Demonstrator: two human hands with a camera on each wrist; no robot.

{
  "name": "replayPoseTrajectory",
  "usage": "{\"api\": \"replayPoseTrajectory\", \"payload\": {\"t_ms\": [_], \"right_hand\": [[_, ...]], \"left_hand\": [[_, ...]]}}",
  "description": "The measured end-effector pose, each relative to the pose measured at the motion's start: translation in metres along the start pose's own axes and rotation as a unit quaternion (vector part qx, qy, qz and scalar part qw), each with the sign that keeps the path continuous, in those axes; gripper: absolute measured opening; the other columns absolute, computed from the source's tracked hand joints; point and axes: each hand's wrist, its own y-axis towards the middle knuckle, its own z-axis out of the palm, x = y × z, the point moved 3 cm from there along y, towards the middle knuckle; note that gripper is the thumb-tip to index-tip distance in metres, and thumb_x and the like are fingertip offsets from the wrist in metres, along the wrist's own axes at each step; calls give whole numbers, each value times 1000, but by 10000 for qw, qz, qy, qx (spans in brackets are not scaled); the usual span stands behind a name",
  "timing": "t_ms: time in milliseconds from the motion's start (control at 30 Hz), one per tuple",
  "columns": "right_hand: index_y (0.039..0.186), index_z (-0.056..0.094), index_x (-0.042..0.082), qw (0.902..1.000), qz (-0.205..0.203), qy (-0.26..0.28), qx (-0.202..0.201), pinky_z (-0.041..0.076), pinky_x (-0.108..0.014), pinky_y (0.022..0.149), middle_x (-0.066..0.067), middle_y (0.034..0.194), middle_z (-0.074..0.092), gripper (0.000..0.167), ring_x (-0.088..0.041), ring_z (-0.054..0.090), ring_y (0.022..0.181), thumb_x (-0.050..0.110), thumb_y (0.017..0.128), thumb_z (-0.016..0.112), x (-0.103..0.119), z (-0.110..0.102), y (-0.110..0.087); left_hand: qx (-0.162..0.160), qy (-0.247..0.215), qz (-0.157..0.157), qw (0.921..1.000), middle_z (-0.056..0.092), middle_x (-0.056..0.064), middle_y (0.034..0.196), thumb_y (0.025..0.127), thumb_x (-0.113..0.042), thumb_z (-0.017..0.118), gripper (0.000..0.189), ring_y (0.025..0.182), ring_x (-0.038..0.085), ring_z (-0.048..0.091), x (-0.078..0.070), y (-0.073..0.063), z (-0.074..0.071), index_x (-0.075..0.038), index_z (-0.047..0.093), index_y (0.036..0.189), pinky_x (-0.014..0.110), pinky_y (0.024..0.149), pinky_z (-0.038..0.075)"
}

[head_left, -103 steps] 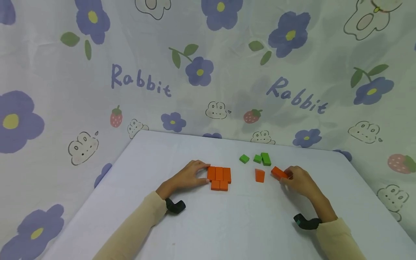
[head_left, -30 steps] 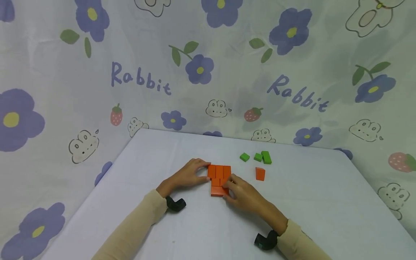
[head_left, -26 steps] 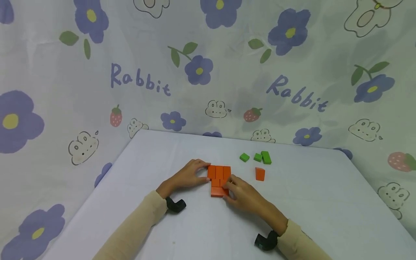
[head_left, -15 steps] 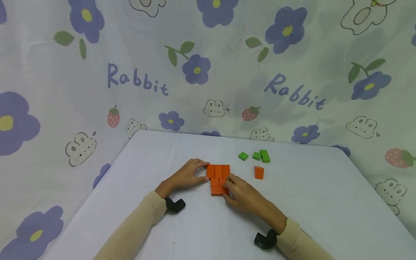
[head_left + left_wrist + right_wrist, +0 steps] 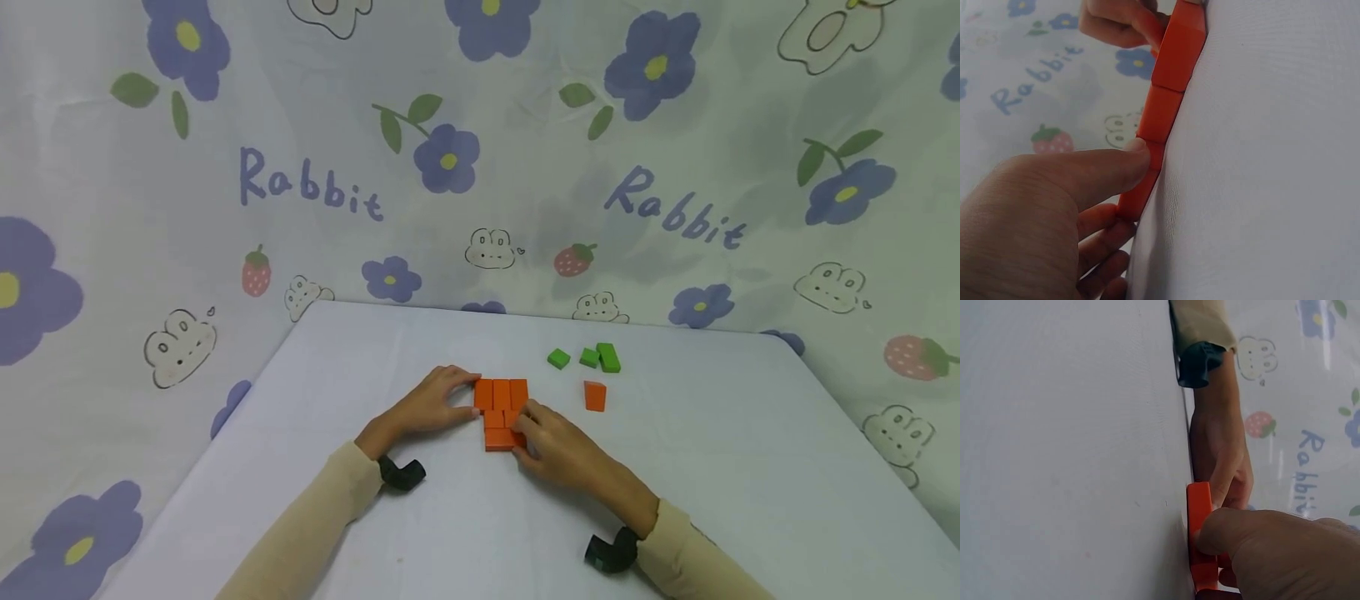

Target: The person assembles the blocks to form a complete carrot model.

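Orange blocks lie flat together on the white table. Three upright ones form the far row, its left block [image 5: 483, 394] touching my left hand [image 5: 423, 407]. Thumb and fingers of that hand span the block's near and far ends. Two smaller blocks [image 5: 493, 419] come below, followed by a crosswise orange block [image 5: 498, 440] nearest me. My right hand [image 5: 562, 450] pinches this crosswise block at its right end, covering part of it and of the small block above. In the right wrist view, the thumb presses the long side of the crosswise block [image 5: 1199, 503].
To the right stands a separate orange block [image 5: 595, 397] with a slanted top. Behind it are two small green blocks [image 5: 558, 358] and a longer green block [image 5: 609, 357]. A flowered cloth [image 5: 420, 225] hangs behind the table [image 5: 360, 333].
My right hand has brought the orange block from the right to the near side of the group. Over the last second both hands stay put; only the head view shifts slightly.
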Motion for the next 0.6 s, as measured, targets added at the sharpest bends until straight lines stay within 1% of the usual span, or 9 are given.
{"api": "replayPoseTrajectory", "payload": {"t_ms": [233, 400, 600], "right_hand": [[101, 66, 14, 9999, 84, -77, 108, 52, -17, 76, 5, 99, 52, 21, -5, 51, 84, 25, 88, 76, 0, 1, -1], [101, 66, 13, 9999, 59, -133, 73, 52, -16, 76, 4, 99, 53, 20, -5, 51, 83, 27, 89, 75, 0, 3, -1], [100, 66, 12, 9997, 76, -222, -13, 52, -17, 75, 3, 98, 53, 21, -5, 51, 83, 27, 89, 75, 0, 4, 0]], "left_hand": [[-49, 45, 50, 10000, 54, 7, 143, 90, -42, 72, 66, 135, 30, 44, 0, 1, 1, -17, 51, 147, 54, 113, 37], [13, 52, -55, 10000, 53, 6, 144, 90, -42, 72, 66, 136, 28, 43, 0, 1, 2, -19, 50, 147, 52, 115, 37], [10, 7, -125, 9999, 53, 6, 144, 90, -42, 72, 65, 136, 28, 43, -1, 1, 1, -19, 51, 147, 53, 114, 37]]}}
